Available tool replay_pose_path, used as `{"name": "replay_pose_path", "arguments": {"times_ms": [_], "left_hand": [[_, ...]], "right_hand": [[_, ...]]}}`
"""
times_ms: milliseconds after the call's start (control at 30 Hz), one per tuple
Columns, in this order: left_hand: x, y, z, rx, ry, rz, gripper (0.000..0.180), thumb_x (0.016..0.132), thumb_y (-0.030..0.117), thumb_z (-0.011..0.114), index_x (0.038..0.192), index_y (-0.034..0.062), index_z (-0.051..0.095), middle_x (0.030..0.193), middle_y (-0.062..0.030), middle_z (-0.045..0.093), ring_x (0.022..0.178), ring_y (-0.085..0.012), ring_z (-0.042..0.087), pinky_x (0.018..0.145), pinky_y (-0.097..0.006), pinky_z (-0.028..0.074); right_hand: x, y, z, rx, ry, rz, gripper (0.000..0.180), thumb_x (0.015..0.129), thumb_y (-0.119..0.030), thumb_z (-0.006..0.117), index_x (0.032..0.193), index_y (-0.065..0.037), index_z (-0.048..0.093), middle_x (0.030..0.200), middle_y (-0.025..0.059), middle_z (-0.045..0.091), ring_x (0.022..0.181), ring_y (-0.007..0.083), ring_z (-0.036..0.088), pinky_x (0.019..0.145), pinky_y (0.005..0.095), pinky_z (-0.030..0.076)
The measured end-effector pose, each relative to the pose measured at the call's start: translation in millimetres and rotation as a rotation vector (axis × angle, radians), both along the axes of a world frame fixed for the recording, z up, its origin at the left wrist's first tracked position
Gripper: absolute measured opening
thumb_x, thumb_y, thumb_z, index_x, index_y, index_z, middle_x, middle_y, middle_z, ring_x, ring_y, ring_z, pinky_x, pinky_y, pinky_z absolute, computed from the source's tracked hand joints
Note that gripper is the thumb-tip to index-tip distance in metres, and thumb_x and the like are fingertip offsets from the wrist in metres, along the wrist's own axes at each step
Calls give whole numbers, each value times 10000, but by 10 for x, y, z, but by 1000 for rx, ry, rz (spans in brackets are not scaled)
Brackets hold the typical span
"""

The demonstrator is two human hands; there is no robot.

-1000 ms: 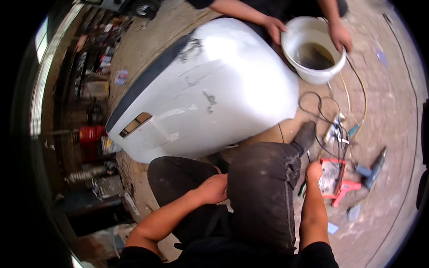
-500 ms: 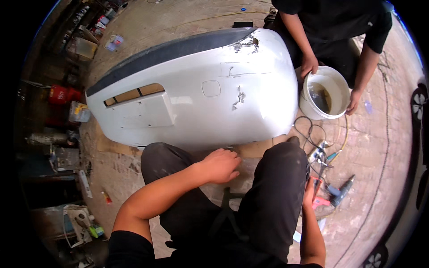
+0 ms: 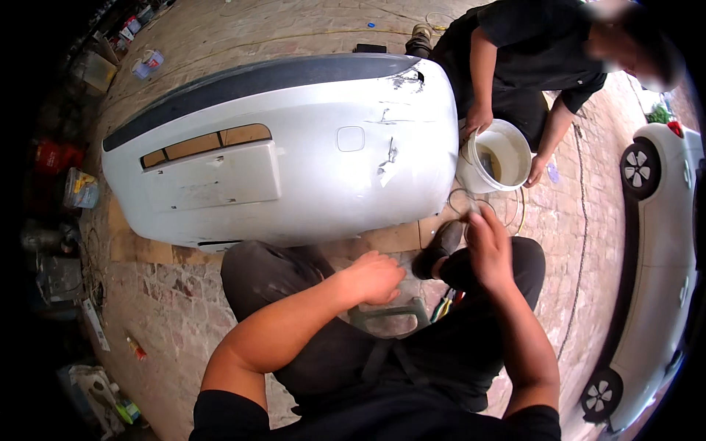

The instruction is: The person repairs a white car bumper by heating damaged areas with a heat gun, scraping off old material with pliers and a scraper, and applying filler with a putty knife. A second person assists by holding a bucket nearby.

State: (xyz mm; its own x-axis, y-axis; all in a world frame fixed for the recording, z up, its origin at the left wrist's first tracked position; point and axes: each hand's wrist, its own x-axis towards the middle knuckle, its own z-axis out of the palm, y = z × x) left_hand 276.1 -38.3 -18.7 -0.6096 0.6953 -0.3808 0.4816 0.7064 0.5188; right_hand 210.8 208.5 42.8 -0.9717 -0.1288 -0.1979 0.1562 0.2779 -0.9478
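Observation:
Between my knees hangs my left hand (image 3: 376, 278), fingers curled downward; the palm is hidden, so I cannot tell whether it holds anything. Above my right knee my right hand (image 3: 489, 246) is closed, with a small greyish thing at its fingertips, too blurred to name. Beyond my hands lies a silver-white car bumper (image 3: 316, 176) with a dark strip along its far edge and black scuffs at its right end. At that end a co-worker in black grips a white bucket (image 3: 501, 136) with murky liquid in it, one hand on each side.
Cardboard (image 3: 140, 239) lies under the bumper. Hand tools with coloured handles (image 3: 445, 303) and a green frame (image 3: 390, 312) are between my legs. Cables loop below the bucket. Cluttered shelving lines the left; a white car (image 3: 662, 250) stands at the right.
My right hand has come up from beside the red-handled tool on the floor to above my knee. My left hand stays much the same. The view has shifted, showing more of the white car.

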Motion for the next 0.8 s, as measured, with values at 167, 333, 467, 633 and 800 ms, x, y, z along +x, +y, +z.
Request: {"name": "replay_pose_path", "arguments": {"times_ms": [167,333,467,633,800], "left_hand": [[22,-31,-56,-16,-73,21,356,956,353,677,1145,53,707,1098,-182,723,1095,-368,691,970,-495,504],[9,-98,-94,-25,-121,60,363,959,357,672,1153,52,705,1107,-176,722,1124,-362,679,994,-493,489],[-22,-126,-181,-41,-149,68,372,955,350,674,1170,49,703,1114,-164,720,1132,-359,673,1007,-482,476],[-52,-86,-195,-33,-169,96,378,938,335,693,1178,42,702,1106,-170,713,1115,-362,674,999,-485,475],[-50,-27,-231,-33,-164,81,379,933,335,702,1139,17,694,1080,-179,703,1096,-362,678,980,-482,481]], "right_hand": [[-551,-725,-598,540,217,194,278,1073,-242,532,1082,12,645,895,336,681,905,554,653,795,600,511],[-657,-946,-861,432,240,79,335,1074,-267,513,1059,50,619,861,337,676,855,542,656,793,581,507],[-724,-1111,-1059,16,-152,-96,488,1115,-399,462,915,23,601,827,146,638,788,266,582,747,385,470],[-613,-1208,-1076,-331,-411,-135,455,1123,-490,470,816,-154,456,703,-49,404,605,74,338,543,271,274],[-545,-1261,-1128,-443,-358,-134,404,1144,-434,458,879,-131,478,698,-59,364,597,68,327,539,265,263]]}}
